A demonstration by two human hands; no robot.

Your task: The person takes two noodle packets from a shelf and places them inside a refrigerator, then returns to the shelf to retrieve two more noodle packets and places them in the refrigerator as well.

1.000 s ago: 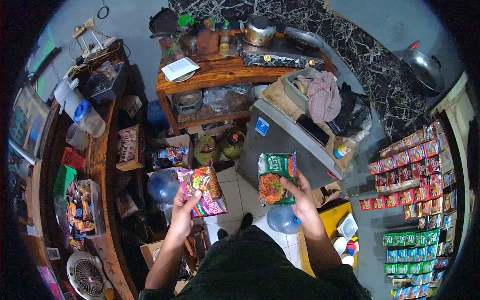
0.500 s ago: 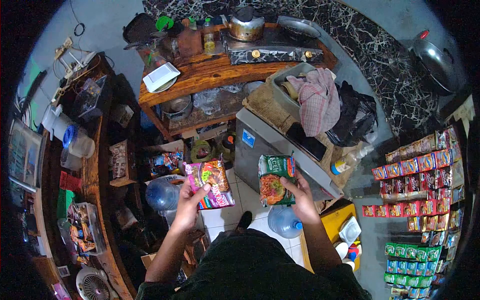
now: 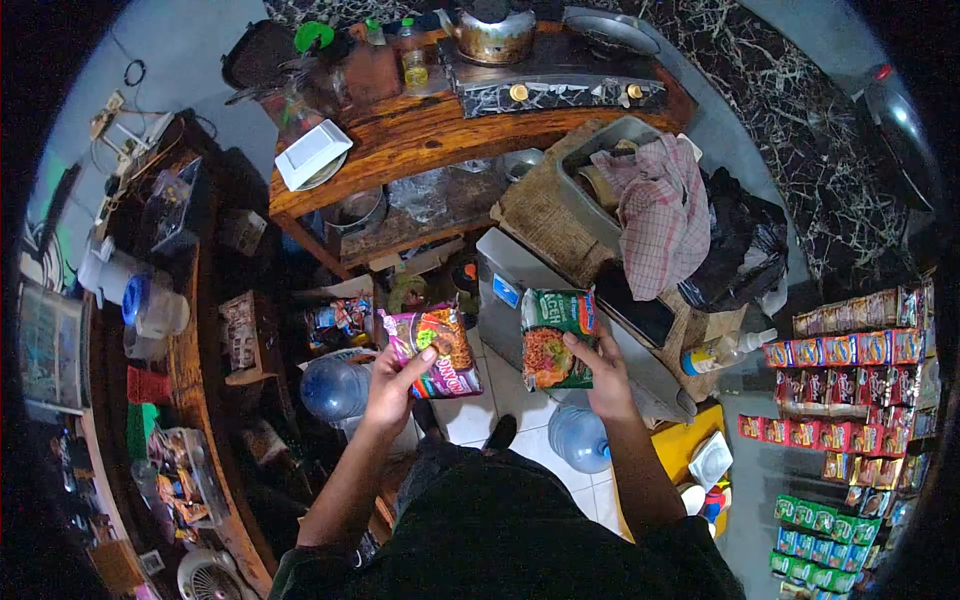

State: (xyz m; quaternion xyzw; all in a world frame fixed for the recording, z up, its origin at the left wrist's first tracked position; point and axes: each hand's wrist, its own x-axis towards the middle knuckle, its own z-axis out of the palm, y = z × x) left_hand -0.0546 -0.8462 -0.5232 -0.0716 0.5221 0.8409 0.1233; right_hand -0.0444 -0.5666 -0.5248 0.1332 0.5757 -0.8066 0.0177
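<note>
Head-camera view, looking down. The left hand (image 3: 392, 388) was closed around the lower edge of a pink instant-noodle packet (image 3: 437, 350), thumb across its front, holding it tilted with its top leaning left. The right hand (image 3: 601, 376) gripped a green instant-noodle packet (image 3: 553, 337) by its right edge, fingers curled behind and thumb on the front; this packet stood nearly upright. The two packets were held side by side at the same height, close but not touching, above a white tiled floor (image 3: 478, 410).

Beyond the green packet stood a metal cabinet (image 3: 520, 280) bearing a blue sticker, its top covered by a woven mat (image 3: 548, 215) that carried a grey tub (image 3: 610, 160) draped with a checked cloth (image 3: 662, 215). A black plastic bag (image 3: 745, 245) lay to the right of the cloth. Farther off, a wooden table (image 3: 440, 135) held a white square plate (image 3: 312, 155), a two-burner stove (image 3: 560, 92) and a metal kettle (image 3: 492, 35).

Two blue water bottles rested on the floor: one (image 3: 335, 388) to the left of the left hand, another (image 3: 578, 437) near the right forearm. Racks of sachets (image 3: 855, 375) hung at the right. A wooden counter (image 3: 190, 330) ran along the left.
</note>
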